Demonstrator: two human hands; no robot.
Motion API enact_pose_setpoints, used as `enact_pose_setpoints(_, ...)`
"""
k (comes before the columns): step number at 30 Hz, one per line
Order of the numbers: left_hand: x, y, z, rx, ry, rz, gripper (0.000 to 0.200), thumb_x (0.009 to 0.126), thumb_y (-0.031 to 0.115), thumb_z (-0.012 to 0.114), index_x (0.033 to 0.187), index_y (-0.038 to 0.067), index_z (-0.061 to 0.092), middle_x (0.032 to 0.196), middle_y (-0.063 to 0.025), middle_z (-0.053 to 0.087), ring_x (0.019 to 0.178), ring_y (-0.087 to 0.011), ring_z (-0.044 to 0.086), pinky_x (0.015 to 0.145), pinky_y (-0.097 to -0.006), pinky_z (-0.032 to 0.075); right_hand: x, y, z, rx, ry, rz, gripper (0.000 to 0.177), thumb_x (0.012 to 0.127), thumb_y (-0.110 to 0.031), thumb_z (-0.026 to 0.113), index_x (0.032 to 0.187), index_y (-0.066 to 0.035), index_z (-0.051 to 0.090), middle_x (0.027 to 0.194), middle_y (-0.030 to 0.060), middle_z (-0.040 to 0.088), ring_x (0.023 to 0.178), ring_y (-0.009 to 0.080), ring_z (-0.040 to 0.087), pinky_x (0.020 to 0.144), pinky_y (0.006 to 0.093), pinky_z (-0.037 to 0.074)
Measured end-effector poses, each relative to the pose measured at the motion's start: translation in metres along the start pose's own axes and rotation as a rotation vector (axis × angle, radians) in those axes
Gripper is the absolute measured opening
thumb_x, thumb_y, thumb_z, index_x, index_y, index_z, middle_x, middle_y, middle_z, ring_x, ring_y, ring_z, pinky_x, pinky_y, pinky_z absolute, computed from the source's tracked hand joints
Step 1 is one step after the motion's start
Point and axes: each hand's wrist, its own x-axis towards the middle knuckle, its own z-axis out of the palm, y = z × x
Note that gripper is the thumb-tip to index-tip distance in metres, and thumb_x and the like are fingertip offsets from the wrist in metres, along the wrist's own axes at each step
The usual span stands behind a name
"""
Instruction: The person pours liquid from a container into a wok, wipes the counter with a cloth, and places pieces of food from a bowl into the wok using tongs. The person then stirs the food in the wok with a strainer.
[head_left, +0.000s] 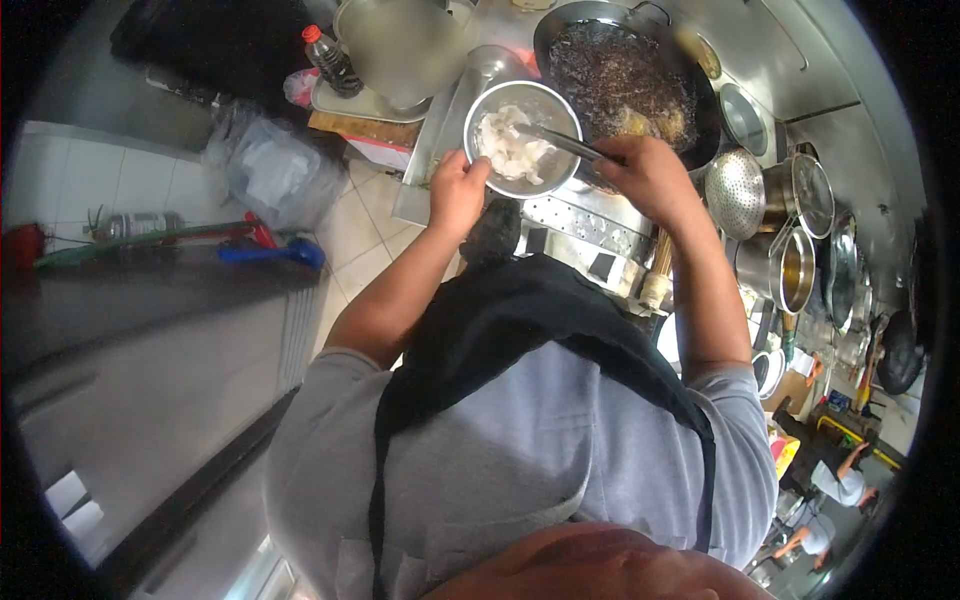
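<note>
My left hand (462, 192) grips the rim of a metal bowl (482, 103) at its lower left. Inside the bowl lie pale, whitish pieces of food (508, 150), whose kind I cannot make out. In my right hand (645, 172) is a pair of dark tongs (565, 142), closed in around them, with their tips reaching in among the pale pieces. Just beyond, to the right of the bowl, a large black wok (545, 45) holds bubbling dark oil. Golden-brown pieces (640, 124) float near the wok's front edge, partly behind my right hand.
A perforated ladle (735, 192) and metal pots (762, 265) stand right of the stove (590, 222). A dark bottle with a red cap (335, 65) stands on a tray at the upper left. Two people (840, 485) appear far off at lower right.
</note>
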Motion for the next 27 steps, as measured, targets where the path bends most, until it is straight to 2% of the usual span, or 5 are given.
enact_pose_setpoints(2, 0.003, 0.012, -0.005, -0.048, -0.057, -0.221, 0.023, 0.085, 0.021, 0.064, 0.085, -0.002, 0.064, 0.082, -0.0134, 0.059, 0.073, -0.025, 0.061, 0.069, -0.0371, 0.048, -0.005, 0.005, -0.01, 0.023, -0.002, 0.046, 0.033, 0.086, -0.024, 0.065, 0.111, -0.004, 0.071, 0.092, 0.0215, 0.07, 0.087, 0.036, 0.068, 0.084, 0.0406, 0.052)
enact_pose_setpoints(10, 0.017, -0.043, 0.019, -0.331, -0.044, -0.235, 0.024, 0.086, 0.021, 0.061, 0.09, -0.002, 0.067, 0.078, -0.0106, 0.064, 0.065, -0.019, 0.063, 0.061, -0.034, 0.049, -0.013, 0.04, -0.063, 0.105, 0.177, 0.164, 0.035, 0.091, -0.019, 0.067, 0.119, 0.003, 0.067, 0.092, 0.0106, 0.071, 0.083, 0.0136, 0.062, 0.077, 0.0298, 0.05)
enact_pose_setpoints(12, 0.015, -0.038, 0.016, -0.39, -0.029, -0.323, 0.022, 0.087, 0.02, 0.062, 0.093, -0.001, 0.067, 0.077, -0.0071, 0.065, 0.065, -0.0147, 0.061, 0.061, -0.0316, 0.049, -0.006, 0.055, -0.073, 0.13, 0.198, 0.234, 0.039, 0.087, -0.023, 0.067, 0.117, 0.003, 0.067, 0.099, 0.0193, 0.073, 0.09, 0.0266, 0.069, 0.084, 0.0358, 0.051)
enact_pose_setpoints(18, 0.006, -0.031, 0.006, -0.342, 0.008, -0.368, 0.021, 0.088, 0.018, 0.062, 0.095, -0.001, 0.067, 0.077, -0.0053, 0.065, 0.066, -0.0121, 0.058, 0.061, -0.0304, 0.048, 0.081, 0.12, -0.045, -0.258, -0.13, 0.164, 0.03, 0.084, -0.028, 0.064, 0.1, -0.004, 0.072, 0.09, 0.0243, 0.068, 0.086, 0.0334, 0.068, 0.08, 0.0409, 0.052)
enact_pose_setpoints(27, 0.004, -0.051, 0.001, -0.326, 0.05, -0.257, 0.022, 0.09, 0.018, 0.063, 0.1, -0.001, 0.066, 0.087, -0.007, 0.065, 0.073, -0.0134, 0.06, 0.066, -0.0294, 0.047, 0.058, 0.04, -0.034, -0.191, 0.274, 0.124, 0.038, 0.088, -0.033, 0.065, 0.114, -0.006, 0.069, 0.103, 0.0241, 0.068, 0.097, 0.0395, 0.066, 0.087, 0.0468, 0.052)
